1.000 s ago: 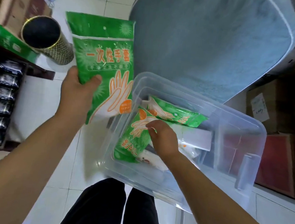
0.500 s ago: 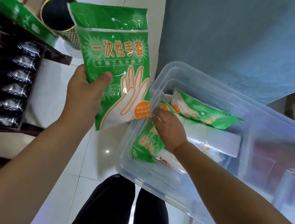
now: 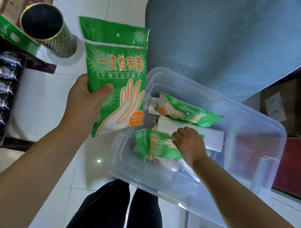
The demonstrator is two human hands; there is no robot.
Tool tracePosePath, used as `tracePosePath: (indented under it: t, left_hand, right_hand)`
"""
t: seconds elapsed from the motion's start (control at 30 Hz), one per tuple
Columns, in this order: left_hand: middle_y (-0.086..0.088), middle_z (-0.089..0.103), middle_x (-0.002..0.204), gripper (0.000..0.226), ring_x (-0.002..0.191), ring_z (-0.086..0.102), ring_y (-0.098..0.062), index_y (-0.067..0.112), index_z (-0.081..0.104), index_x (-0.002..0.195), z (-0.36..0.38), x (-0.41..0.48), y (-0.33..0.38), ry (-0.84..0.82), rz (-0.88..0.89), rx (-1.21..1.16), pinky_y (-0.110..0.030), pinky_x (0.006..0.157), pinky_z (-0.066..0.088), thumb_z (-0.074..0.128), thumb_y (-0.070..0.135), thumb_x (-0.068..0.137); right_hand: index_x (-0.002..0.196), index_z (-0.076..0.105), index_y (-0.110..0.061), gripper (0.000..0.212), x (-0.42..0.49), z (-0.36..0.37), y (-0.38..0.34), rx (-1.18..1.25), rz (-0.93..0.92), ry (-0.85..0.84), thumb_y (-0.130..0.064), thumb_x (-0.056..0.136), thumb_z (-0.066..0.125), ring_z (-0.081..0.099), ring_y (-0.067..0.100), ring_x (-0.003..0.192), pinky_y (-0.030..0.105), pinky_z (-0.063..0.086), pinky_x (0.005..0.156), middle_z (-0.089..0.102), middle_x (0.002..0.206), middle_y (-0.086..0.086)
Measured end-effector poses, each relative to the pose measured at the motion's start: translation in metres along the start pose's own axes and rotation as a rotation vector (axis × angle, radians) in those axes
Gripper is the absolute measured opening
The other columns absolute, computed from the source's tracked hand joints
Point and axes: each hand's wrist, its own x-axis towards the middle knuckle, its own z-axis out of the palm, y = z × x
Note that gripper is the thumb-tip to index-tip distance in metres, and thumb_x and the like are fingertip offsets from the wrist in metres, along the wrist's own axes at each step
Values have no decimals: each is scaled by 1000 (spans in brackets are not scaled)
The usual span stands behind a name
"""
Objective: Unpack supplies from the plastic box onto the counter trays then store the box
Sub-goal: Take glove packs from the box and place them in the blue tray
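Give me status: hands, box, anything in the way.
Left hand grips glove pack outside the box. Right hand curled on second pack inside. Third pack, white roll also inside. Nothing in the way.

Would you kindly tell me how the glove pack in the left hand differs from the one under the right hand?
The held pack is lifted outside the plastic box by the left hand; the boxed pack lies inside it. The held pack is upright, front facing the camera; the boxed pack lies sideways, partly covered by the right hand gripping it. Both are green with orange print.
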Motion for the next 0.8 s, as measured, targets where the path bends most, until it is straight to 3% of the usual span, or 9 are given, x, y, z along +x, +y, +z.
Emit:
tracePosePath:
  t: [0.1,0.2,0.3,0.37,0.47,0.57,0.7,0.8]
  left_hand:
    - [4,71,99,16,88,70,-15,26,59,97,6,-9,18,-60,-1,5,-33,72,57,64,17,85]
    - [-2,69,103,18,94,67,-24,31,58,91,14,-17,39,-121,-14,-22,-41,82,54,61,14,87]
    - [2,69,96,18,86,68,-18,31,58,89,26,-30,58,-197,-33,-19,-36,76,55,60,13,88]
    - [5,69,92,17,77,69,-11,30,58,90,35,-41,71,-260,-40,-12,-29,66,55,61,13,87]
    - [6,69,92,16,76,67,-9,30,57,89,50,-60,90,-353,-46,8,-27,63,51,61,14,87]
    - [3,69,91,16,77,67,-12,29,59,86,66,-78,105,-425,-46,-9,-29,66,52,61,13,87]
    - [-13,68,104,14,98,64,-31,22,63,95,92,-109,120,-580,-130,-106,-49,90,49,56,12,89]
    - [-13,69,109,19,102,65,-31,18,62,105,113,-128,123,-652,-253,-162,-53,95,48,50,25,93]
  right_hand:
    - [72,66,-3,19,-36,-33,1,102,234,46,-9,65,83,61,31,51,30,47,39,63,58,14]
    - [81,62,-3,15,-65,-62,0,172,521,171,-16,83,69,61,36,58,36,45,45,62,65,18]
    - [84,57,-10,21,-83,-94,-7,434,776,362,-28,94,53,61,36,70,37,41,56,63,71,12]
    - [77,50,-13,25,-87,-126,-16,627,906,553,-32,94,51,58,28,62,34,34,53,57,60,-1]
    - [69,45,-17,28,-90,-179,-29,856,973,821,-27,93,54,45,4,46,32,34,49,50,49,-8]
    - [59,34,-25,40,-93,-218,-42,969,985,996,-22,92,57,36,1,40,17,30,41,45,43,-14]
    - [58,33,-22,41,-108,-244,-64,1146,976,979,-19,90,59,33,7,48,22,32,44,35,49,-9]
    - [63,38,-15,34,-122,-247,-71,1205,1032,974,-19,90,59,37,13,51,26,33,48,38,55,5]
